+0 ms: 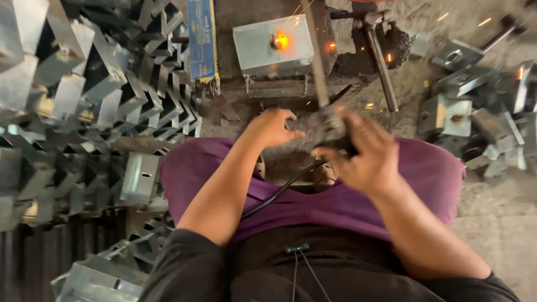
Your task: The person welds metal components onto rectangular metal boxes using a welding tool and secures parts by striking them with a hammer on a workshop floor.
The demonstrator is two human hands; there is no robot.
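My right hand (366, 154) grips a dark welding electrode holder (334, 131), whose thin rod (314, 53) runs up past a grey metal box piece (263, 50). An orange glowing spot (281, 40) burns on that box and sparks fly around it. My left hand (274, 127) is curled beside the holder, fingertips touching its front end. A black cable (279, 193) trails from the holder down across my purple trousers (313, 207).
A large heap of folded sheet-metal brackets (84, 100) fills the left. A blue packet of electrodes (202, 42) lies upper centre. Several welded metal pieces with nuts (464, 95) lie at the right, and a hammer (380, 61) rests on the gritty floor.
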